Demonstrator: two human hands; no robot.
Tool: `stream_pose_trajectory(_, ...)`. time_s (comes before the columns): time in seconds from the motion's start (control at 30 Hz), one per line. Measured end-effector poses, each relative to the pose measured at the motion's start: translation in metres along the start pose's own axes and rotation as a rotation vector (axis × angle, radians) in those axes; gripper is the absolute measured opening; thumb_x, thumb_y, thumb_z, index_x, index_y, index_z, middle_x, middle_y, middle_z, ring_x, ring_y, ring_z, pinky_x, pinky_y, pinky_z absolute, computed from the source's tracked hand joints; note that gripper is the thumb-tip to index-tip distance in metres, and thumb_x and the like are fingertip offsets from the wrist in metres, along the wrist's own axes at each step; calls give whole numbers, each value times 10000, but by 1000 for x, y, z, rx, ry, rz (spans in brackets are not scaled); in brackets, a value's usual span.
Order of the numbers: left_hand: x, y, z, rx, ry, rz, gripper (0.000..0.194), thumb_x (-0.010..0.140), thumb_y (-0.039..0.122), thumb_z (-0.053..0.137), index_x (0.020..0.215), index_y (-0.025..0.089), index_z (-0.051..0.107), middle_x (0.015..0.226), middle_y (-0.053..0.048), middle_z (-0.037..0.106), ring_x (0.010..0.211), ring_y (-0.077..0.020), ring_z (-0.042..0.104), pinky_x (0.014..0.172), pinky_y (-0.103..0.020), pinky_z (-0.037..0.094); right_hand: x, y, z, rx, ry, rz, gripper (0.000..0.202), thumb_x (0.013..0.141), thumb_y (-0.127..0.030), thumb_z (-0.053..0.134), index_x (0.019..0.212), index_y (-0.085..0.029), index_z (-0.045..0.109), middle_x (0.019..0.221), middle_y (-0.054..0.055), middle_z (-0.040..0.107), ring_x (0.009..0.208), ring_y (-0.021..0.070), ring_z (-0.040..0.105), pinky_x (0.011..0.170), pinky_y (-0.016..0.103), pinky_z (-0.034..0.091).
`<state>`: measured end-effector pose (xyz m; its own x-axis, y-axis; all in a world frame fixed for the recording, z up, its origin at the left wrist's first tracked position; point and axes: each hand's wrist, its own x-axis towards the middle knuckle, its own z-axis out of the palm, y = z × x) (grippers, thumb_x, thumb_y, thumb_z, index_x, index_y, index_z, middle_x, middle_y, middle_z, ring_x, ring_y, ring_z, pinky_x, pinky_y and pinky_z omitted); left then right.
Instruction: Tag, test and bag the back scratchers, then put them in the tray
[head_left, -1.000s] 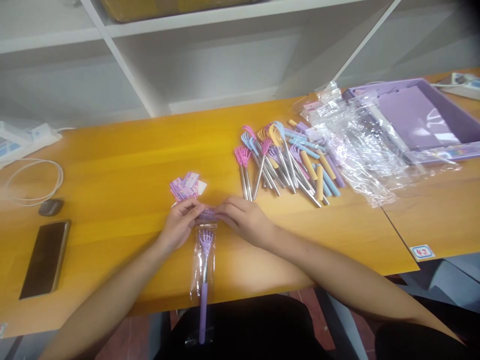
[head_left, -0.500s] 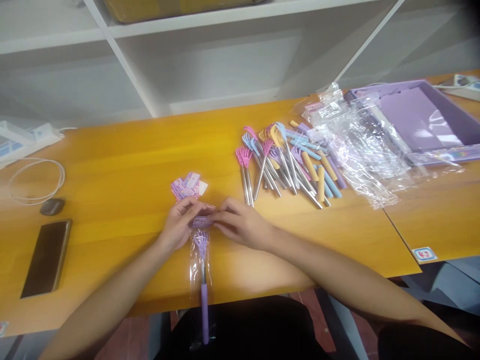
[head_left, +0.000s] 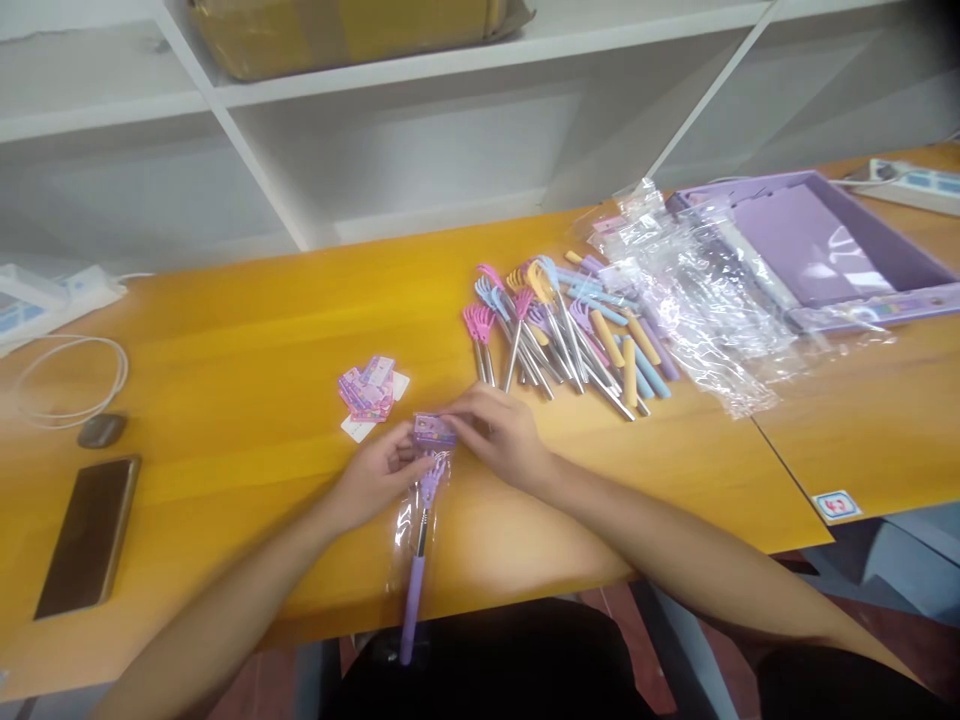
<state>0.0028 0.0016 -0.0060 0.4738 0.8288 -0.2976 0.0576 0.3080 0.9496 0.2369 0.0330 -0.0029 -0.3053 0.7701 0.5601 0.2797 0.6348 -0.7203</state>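
A purple back scratcher point(head_left: 412, 610) with a metal shaft lies inside a clear plastic bag point(head_left: 405, 520), its handle reaching past the table's front edge. At the bag's top sits a purple printed header card point(head_left: 433, 431). My left hand point(head_left: 379, 475) pinches the bag and card from the left, thumb across the bag just below the card. My right hand point(head_left: 499, 435) grips the card's right end between thumb and fingers. Just beyond my left hand, a small pile of pink and purple cards point(head_left: 367, 388) rests on the table.
Loose back scratcher heads and metal shafts point(head_left: 551, 330) lie heaped with coloured handles point(head_left: 630, 365) at the right. Beyond are clear bags point(head_left: 705, 290) and a purple box point(head_left: 892, 240). At left are a phone point(head_left: 88, 535), a dark mouse-like object point(head_left: 102, 431) and a white cable point(head_left: 120, 370).
The bag with the back scratcher has shifted right and tilted. My left hand has moved from the card's upper left to below it. The view has shifted slightly.
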Motion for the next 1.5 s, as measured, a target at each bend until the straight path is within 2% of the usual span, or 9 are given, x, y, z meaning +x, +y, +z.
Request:
stream_pose_trajectory(0.13, 1, 1, -1, 8, 72, 20, 381, 967, 402, 770, 1288, 202, 723, 1241, -121, 796, 1114, -258, 762, 968, -358, 586, -2, 7, 1, -31, -48, -84, 227, 1068, -208, 628, 1250, -226, 763, 1009, 66, 679, 895, 162, 685, 751, 299, 600)
stream_pose_trajectory(0.3, 3, 1, -3, -35, 126, 64, 310, 959, 397, 780, 1184, 185, 754, 1127, -102, 823, 1009, -228, 777, 897, -325, 597, -5, 12, -1, -193, -103, -191, 301, 1079, -186, 598, 1351, -225, 723, 1061, 82, 664, 804, 136, 638, 664, 267, 550)
stream_pose_trajectory(0.47, 3, 4, -2, -67, 124, 69, 332, 940, 397, 801, 1180, 173, 752, 1128, -122, 830, 995, -246, 790, 892, -348, 609, -6, 9, -6, -329, -152, -285, 340, 1068, -154, 583, 1366, -257, 711, 1071, 78, 695, 807, 144, 631, 673, 273, 540)
stream_pose_trajectory(0.6, 2, 6, -1, -90, 99, 78, 328, 949, 387, 795, 1195, 177, 741, 1119, -121, 832, 1012, -245, 797, 899, -340, 611, -8, 8, -6, -305, -189, -254, 347, 1067, -166, 588, 1383, -265, 693, 1090, 80, 706, 818, 156, 636, 678, 285, 545)
stream_pose_trajectory(0.8, 2, 2, -3, -133, 125, 76, 300, 917, 379, 833, 1135, 189, 750, 1072, -88, 831, 944, -220, 798, 854, -301, 608, -6, 3, -9, -193, -317, -107, 274, 1075, -282, 628, 1334, -324, 708, 1048, 27, 721, 798, 148, 647, 671, 264, 550)
stream_pose_trajectory(1.0, 3, -6, -5, -165, 233, 47, 304, 882, 422, 865, 1038, 181, 768, 1005, -69, 834, 875, -194, 773, 800, -270, 584, -4, 1, -10, -313, -309, -316, 278, 1056, -363, 671, 1315, -275, 725, 1179, 99, 690, 871, 166, 671, 753, 308, 579)
stream_pose_trajectory(1.27, 0, -5, -5, -138, 202, 21, 311, 896, 443, 847, 991, 165, 747, 864, -52, 819, 721, -173, 739, 666, -250, 541, -2, -4, -16, -245, -318, -361, 195, 1070, -312, 642, 1221, -218, 722, 1193, 113, 691, 873, 165, 677, 734, 310, 599)
stream_pose_trajectory(1.37, -1, 1, -1, -100, 182, 19, 306, 911, 446, 831, 1011, 170, 747, 871, -55, 820, 730, -178, 743, 674, -255, 546, -3, -5, -9, -86, -299, -241, 120, 1065, -312, 649, 1104, -207, 691, 1169, 112, 696, 904, 172, 689, 755, 316, 599)
stream_pose_trajectory(1.5, -1, 8, 7, -41, 186, 64, 340, 924, 482, 807, 1070, 178, 768, 953, -77, 839, 855, -216, 781, 788, -287, 582, -9, -6, 12, 270, -172, 260, 303, 977, -401, 769, 1010, -220, 527, 953, 25, 670, 765, 136, 652, 630, 251, 540)
